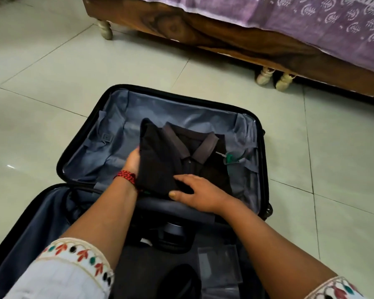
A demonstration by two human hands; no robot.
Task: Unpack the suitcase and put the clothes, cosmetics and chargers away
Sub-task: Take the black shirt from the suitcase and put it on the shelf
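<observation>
The folded dark polo shirt (181,156) lies in the far half of the open suitcase (171,111), on the grey lining, and we judge it is about to be lifted out. Our left hand (132,161) is curled against the shirt's left edge, its fingers tucked under the cloth and out of sight, with that flap already raised. Our right hand (201,195) pinches the near edge between thumb and forefinger. The main risk is that such a light, two-edge hold lets the fold fall open as the shirt rises, because the middle and the right side have no support. Then we would have to refold it. Just to the right of the shirt, inside the same half, a small green piece (231,159) touches the fabric. We cannot tell what it is, but it could catch on the shirt and be dragged along or dropped. In the near half of the suitcase, under our forearms, sit a round dark item (173,228) and a clear pouch (219,262), and a trailing sleeve might sweep across them. Beyond the suitcase the tiled floor (52,83) could dirty a dropped shirt.
</observation>
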